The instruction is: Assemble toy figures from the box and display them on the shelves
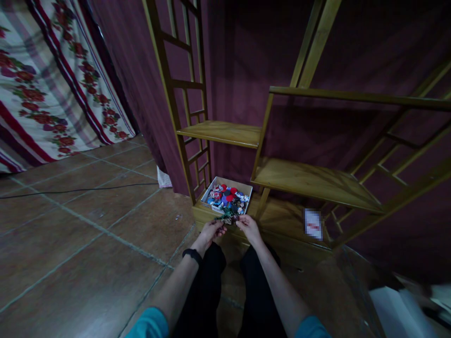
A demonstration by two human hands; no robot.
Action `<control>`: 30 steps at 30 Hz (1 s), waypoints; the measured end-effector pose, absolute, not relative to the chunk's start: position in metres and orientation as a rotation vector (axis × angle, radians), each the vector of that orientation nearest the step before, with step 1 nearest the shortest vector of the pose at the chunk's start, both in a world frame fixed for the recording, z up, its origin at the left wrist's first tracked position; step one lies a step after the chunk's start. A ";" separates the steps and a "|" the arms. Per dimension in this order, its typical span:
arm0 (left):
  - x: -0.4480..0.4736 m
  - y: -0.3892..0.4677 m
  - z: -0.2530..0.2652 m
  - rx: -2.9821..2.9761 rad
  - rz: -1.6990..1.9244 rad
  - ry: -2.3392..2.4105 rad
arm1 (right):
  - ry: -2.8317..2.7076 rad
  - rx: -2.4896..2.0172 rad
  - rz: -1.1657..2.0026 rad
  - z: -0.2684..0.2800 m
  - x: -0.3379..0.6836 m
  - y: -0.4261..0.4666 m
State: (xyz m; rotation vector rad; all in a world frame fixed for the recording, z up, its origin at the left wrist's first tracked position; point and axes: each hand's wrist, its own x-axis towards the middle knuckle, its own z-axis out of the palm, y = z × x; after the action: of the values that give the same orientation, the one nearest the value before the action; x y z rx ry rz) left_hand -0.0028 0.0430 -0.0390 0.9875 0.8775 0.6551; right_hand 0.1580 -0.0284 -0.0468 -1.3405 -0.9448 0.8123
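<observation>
My left hand (212, 229) and my right hand (248, 227) are close together, low in front of a white open box (234, 182). Between them is a small green sprig (225, 216) with brown, cone-like pieces. Fingers of both hands pinch it, the left hand at its left side and the right hand at its right end. Inside the box lie many small trinkets (225, 193) in red, blue, white and dark colours, too small to tell apart. The box rests on the bottom board of a wooden shelf unit (225, 130).
A blurred-out white and red item (313, 224) stands on the bottom board at the right. Dark purple curtain (239, 65) hangs behind the shelves. A black cable (88, 189) crosses the tiled floor (105, 244) on the left. White objects (398, 310) lie at lower right.
</observation>
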 end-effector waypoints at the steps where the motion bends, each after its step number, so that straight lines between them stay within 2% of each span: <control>1: -0.003 0.042 -0.039 0.987 0.680 0.873 | -0.944 -1.339 0.810 -0.047 0.158 -0.028; 11: -0.002 0.036 -0.037 1.013 0.868 0.825 | -0.875 -1.307 0.906 -0.057 0.157 -0.025; 30: 0.006 0.029 -0.028 1.076 0.946 0.819 | -0.780 -1.293 0.908 -0.070 0.158 -0.020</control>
State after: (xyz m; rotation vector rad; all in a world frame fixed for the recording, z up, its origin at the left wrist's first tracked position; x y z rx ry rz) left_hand 0.0060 0.0287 -0.0283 1.0760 0.8193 0.9457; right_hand 0.1576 -0.0198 -0.0699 -1.2931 -0.7804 0.9082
